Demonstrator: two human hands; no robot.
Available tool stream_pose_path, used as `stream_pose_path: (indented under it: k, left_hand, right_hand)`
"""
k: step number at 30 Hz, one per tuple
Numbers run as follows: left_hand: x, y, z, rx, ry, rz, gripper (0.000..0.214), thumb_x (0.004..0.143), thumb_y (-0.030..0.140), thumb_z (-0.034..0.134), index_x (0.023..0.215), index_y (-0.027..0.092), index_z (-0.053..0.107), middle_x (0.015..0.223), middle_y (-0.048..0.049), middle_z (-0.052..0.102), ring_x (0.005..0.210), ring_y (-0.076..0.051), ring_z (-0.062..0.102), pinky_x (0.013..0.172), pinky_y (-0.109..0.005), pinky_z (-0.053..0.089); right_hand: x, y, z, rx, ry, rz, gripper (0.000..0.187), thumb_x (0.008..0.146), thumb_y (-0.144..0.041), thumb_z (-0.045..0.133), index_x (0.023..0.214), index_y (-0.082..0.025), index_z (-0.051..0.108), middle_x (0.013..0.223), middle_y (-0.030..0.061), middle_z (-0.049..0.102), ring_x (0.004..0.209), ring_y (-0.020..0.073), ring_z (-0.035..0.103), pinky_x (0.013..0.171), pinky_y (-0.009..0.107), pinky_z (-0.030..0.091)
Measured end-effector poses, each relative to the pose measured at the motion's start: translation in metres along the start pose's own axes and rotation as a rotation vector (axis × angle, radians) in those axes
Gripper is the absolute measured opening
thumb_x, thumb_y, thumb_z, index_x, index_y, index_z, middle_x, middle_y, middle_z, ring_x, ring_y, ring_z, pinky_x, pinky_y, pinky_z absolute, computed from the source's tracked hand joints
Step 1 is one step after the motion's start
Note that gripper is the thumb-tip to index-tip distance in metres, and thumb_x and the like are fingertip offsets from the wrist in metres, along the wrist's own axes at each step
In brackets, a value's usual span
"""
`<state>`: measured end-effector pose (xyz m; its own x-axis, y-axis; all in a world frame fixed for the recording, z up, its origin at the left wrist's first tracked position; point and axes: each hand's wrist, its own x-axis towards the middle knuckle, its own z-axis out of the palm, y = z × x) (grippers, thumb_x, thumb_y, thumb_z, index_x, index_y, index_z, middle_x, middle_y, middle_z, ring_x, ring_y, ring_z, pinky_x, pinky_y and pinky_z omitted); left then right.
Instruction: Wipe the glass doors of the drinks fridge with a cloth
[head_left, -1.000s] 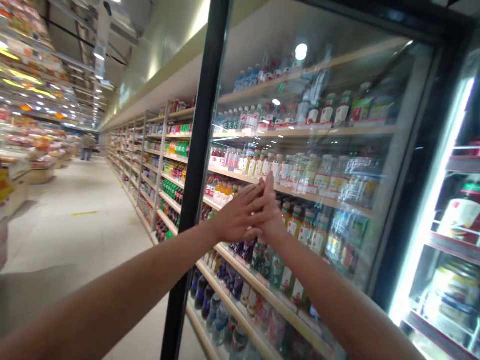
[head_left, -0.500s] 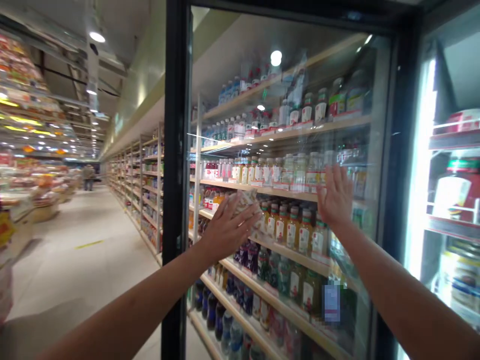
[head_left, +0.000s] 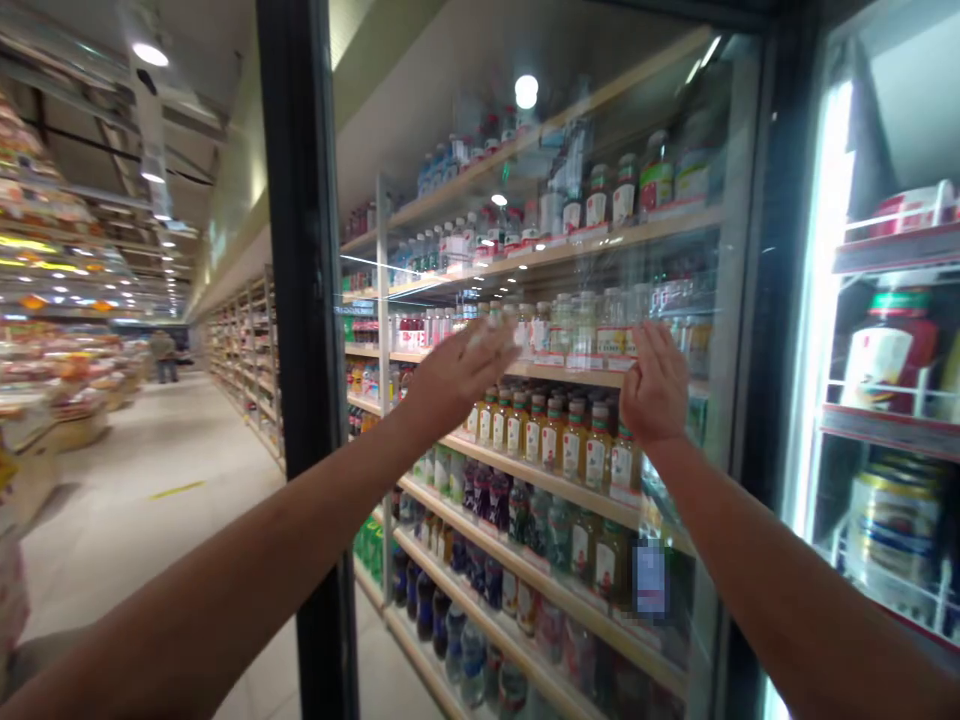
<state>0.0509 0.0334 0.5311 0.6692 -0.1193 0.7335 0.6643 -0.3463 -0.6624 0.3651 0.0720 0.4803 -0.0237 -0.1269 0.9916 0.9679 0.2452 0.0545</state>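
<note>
Two bare arms reach up in front of me, and I have both hands in sight at the glass door, one door with one dark upright on its near edge. Left hand: fingers extended and flattened over a pale, crumpled cloth, up against the pane; blur keeps me from telling whether they grip it or only press. Right hand: upright, fingers straight and close together, palm toward the pane, nothing visible in it.

So where are we? Mid-job, I'd judge, with cloth and both palms up at the glass. Nothing on the pane marks finished from unfinished, so I can't call what's left.

Counting outward: one cloth, two hands. On the lit rack to the right I make out one red bottle with a green cap and, below it, one gold-topped jar. Behind the glass, bottles stand in rows on wooden shelves, too many and too blurred for a sure number. Down the aisle, one yellow floor strip, then one distant person.
</note>
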Motion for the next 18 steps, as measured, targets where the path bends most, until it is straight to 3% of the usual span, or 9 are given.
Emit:
stream_pose_path:
  k: [3,5,9,11,14,18]
  left_hand:
    - [0.026,-0.018,0.000,0.050,0.041,-0.147,0.043,0.098,0.008,0.039,0.135,0.021,0.057,0.158,-0.0074,0.040,0.152,-0.026,0.024,0.122,-0.052,0.032]
    - [0.032,-0.010,0.001,0.061,0.007,-0.157,0.042,0.098,0.015,0.043,0.138,0.022,0.055,0.158,-0.0053,0.040,0.153,-0.029,0.017,0.123,-0.056,0.025]
    - [0.030,0.022,0.003,0.021,-0.126,0.002,0.046,0.098,0.034,0.052,0.143,0.022,0.050,0.157,-0.0038,0.041,0.153,-0.033,0.015,0.124,-0.061,0.018]
    - [0.034,0.022,0.002,0.016,-0.174,0.071,0.043,0.099,0.027,0.050,0.142,0.024,0.050,0.157,-0.0022,0.042,0.153,-0.031,0.018,0.124,-0.058,0.020]
    - [0.056,-0.004,-0.002,0.023,-0.160,0.013,0.053,0.096,0.009,0.042,0.147,0.024,0.044,0.158,-0.0022,0.040,0.153,-0.028,0.018,0.124,-0.054,0.023]
    - [0.103,-0.049,-0.005,0.021,0.002,-0.254,0.060,0.094,0.007,0.038,0.153,0.014,0.032,0.163,-0.0091,0.029,0.153,-0.025,0.021,0.125,-0.046,0.025]
  right_hand:
    - [0.000,-0.003,-0.003,-0.028,-0.020,0.009,0.056,0.093,-0.017,0.036,0.148,-0.014,0.046,0.152,0.0122,0.048,0.149,0.0244,0.034,0.120,0.050,0.036]
    - [0.000,-0.002,-0.003,-0.032,-0.030,0.012,0.058,0.092,-0.016,0.036,0.149,-0.014,0.045,0.153,0.0127,0.048,0.149,0.0251,0.034,0.119,0.051,0.036]
    - [0.000,0.001,-0.003,-0.032,-0.025,0.004,0.057,0.091,-0.016,0.037,0.148,-0.013,0.046,0.153,0.0131,0.048,0.149,0.0254,0.034,0.120,0.051,0.035]
    - [-0.001,0.001,-0.003,-0.035,-0.024,0.006,0.058,0.091,-0.016,0.037,0.148,-0.013,0.045,0.153,0.0128,0.048,0.149,0.0256,0.034,0.120,0.051,0.035]
    - [-0.001,0.001,-0.004,-0.043,-0.027,0.007,0.059,0.091,-0.017,0.038,0.150,-0.014,0.044,0.153,0.0127,0.047,0.149,0.0255,0.034,0.120,0.050,0.036]
    - [-0.001,0.001,-0.003,-0.063,-0.011,-0.003,0.057,0.091,-0.017,0.039,0.148,-0.013,0.046,0.152,0.0126,0.048,0.148,0.0253,0.036,0.120,0.049,0.036]
